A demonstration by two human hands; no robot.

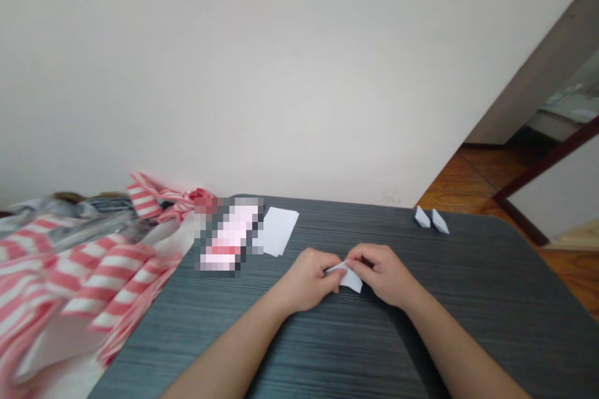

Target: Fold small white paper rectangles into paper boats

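My left hand (311,277) and my right hand (381,271) meet over the middle of a dark grey table (468,299). Both are closed in a pinch on one small folded piece of white paper (350,278), which rests low on the table top. My fingers hide most of the paper; only a pale corner shows between them.
A small stack of white paper slips (279,230) lies at the table's far side. Two small folded white paper pieces (430,219) sit near the far right edge. Red-and-white striped cloth (70,287) is piled left of the table. A wall stands behind; wooden floor shows at right.
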